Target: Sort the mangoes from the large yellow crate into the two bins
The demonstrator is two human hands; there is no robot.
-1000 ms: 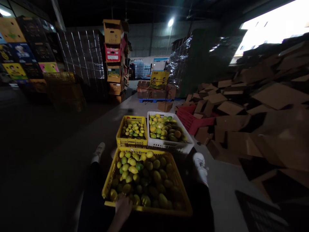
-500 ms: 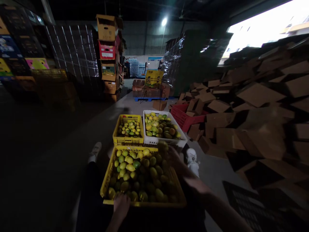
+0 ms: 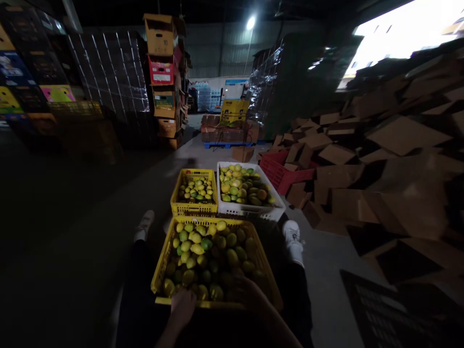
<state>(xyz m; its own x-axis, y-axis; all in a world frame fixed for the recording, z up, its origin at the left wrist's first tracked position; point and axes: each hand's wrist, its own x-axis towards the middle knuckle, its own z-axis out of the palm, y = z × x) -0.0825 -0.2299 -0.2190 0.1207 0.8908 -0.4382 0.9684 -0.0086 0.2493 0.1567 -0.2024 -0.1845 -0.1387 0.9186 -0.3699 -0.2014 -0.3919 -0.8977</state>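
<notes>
Two yellow crates [image 3: 159, 276] [image 3: 194, 209], one white crate [image 3: 250, 211], left hand [image 3: 182, 305], right hand [image 3: 250, 293]

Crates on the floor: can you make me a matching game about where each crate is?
Things:
1. big yellow crate
2. small yellow crate
3. white crate
4. red crate

Places:
A. against the cardboard pile
B. nearest, at the bottom of the view
C. behind the big one, on the left
D. behind the big one, on the right

Pairs: 1-B, 2-C, 3-D, 4-A
</notes>
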